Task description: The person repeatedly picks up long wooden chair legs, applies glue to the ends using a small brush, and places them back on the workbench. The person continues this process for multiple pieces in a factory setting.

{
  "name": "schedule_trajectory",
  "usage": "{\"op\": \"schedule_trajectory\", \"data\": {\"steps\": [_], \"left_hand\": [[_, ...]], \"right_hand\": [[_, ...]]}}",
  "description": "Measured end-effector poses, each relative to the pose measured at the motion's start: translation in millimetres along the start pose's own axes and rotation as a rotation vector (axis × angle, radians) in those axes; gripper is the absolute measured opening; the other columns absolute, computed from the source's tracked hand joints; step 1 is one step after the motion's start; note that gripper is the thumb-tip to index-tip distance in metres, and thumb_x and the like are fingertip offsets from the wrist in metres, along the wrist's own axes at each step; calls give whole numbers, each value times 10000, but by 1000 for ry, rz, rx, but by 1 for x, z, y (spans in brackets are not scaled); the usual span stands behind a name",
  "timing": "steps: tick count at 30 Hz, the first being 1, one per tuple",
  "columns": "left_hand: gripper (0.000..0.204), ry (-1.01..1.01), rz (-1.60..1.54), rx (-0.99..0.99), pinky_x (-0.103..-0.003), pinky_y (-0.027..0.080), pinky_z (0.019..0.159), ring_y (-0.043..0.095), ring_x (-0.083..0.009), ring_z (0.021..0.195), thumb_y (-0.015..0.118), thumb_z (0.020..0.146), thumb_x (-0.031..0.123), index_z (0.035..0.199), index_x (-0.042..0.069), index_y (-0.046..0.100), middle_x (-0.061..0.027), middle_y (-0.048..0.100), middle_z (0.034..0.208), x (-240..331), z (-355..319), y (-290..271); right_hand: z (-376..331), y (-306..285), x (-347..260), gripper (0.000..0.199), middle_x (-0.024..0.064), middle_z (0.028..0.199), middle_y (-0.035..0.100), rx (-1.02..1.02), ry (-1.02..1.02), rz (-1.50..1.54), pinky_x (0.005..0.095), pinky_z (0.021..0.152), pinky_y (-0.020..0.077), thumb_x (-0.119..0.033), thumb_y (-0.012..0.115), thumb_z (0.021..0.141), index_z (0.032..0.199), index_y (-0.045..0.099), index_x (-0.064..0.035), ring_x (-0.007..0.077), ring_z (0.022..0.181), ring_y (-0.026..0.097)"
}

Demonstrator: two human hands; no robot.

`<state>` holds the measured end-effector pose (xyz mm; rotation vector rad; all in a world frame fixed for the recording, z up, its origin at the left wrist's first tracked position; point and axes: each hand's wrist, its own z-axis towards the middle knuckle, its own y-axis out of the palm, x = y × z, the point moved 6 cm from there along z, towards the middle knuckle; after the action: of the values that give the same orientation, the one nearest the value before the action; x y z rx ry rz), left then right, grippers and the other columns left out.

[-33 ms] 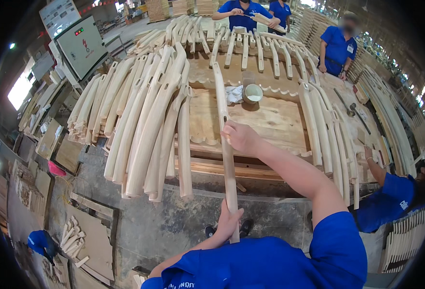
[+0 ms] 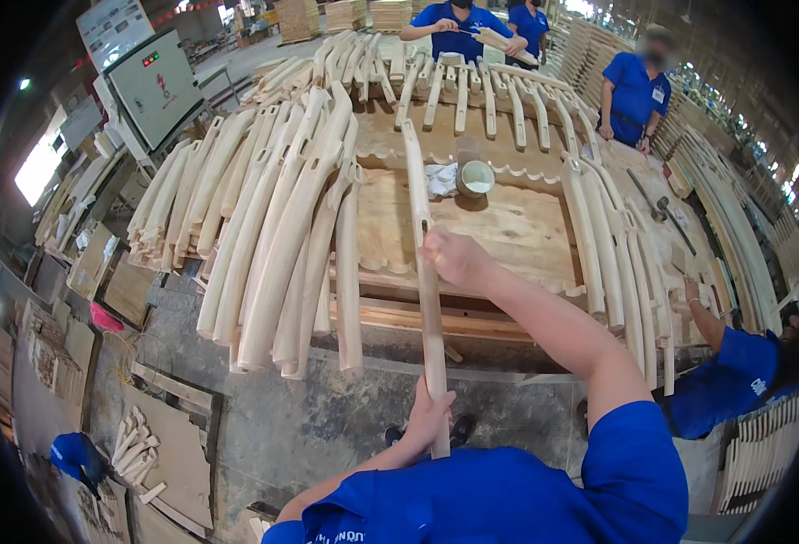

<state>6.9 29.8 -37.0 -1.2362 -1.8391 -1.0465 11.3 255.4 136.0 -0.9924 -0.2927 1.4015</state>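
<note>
A long, pale, slightly curved wooden chair-leg-like piece (image 2: 426, 299) runs from the workbench back toward my body. My left hand (image 2: 428, 415) is wrapped around its near end, thumb across the top. Over its middle, beside a small dark slot in the wood, my right hand (image 2: 456, 261) is closed and a little blurred. Whatever its fingers pinch is hidden. Beyond that hand, a round cup of pale paste (image 2: 475, 178) stands on the bench board, with a crumpled white cloth (image 2: 440, 179) beside it.
Many similar wooden pieces (image 2: 281, 245) lie stacked to the left, with others (image 2: 596, 240) along the right. A hammer (image 2: 660, 210) rests on the bench at right. Co-workers in blue stand at the far side (image 2: 630, 95) and lower right (image 2: 721, 381). A grey control cabinet (image 2: 156, 89) stands far left.
My right hand has shifted very slightly to the right and toward me along the wooden piece. My left hand keeps its hold.
</note>
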Motion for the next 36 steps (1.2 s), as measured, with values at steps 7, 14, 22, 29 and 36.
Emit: {"op": "schedule_trajectory", "data": {"steps": [7, 14, 22, 29, 36], "left_hand": [[411, -135, -734, -609, -328, 478, 580, 545, -190, 656, 515, 855, 190, 1212, 71, 351, -76, 513, 815, 3, 17, 11], [354, 119, -375, -190, -298, 451, 451, 483, -164, 489, 552, 830, 94, 1123, 50, 358, -79, 503, 750, 64, 23, 11], [796, 498, 1587, 499, -456, 498, 687, 580, -391, 746, 540, 805, 86, 1422, 29, 39, -250, 506, 975, 160, -22, -19], [724, 189, 1740, 337, -484, 474, 761, 557, -449, 869, 510, 806, 111, 1401, 14, 109, -309, 469, 1064, 232, -26, -12], [677, -38, 1924, 335, -463, 499, 722, 589, -415, 827, 490, 801, 57, 1395, 38, 165, -273, 453, 1077, 185, -19, 22]], "right_hand": [[4, -65, 27, 141, 108, 760, 578, 522, 395, 875, 265, 507, 501, -141, 465, 931, 866, 441, -18, 164, 556, 589], [-43, -88, 52, 140, 106, 771, 580, 678, 522, 1074, 280, 495, 502, -160, 473, 931, 884, 432, -34, 165, 564, 589], [-87, -95, 67, 145, 106, 770, 582, 770, 529, 1291, 285, 492, 488, -178, 471, 935, 870, 419, -60, 155, 566, 580], [-104, -84, 70, 143, 99, 759, 573, 747, 532, 1451, 280, 478, 490, -181, 477, 935, 882, 420, -61, 151, 552, 582], [-108, -77, 75, 128, 100, 747, 579, 608, 602, 1531, 273, 470, 484, -162, 478, 929, 869, 423, -63, 144, 545, 578]]}}
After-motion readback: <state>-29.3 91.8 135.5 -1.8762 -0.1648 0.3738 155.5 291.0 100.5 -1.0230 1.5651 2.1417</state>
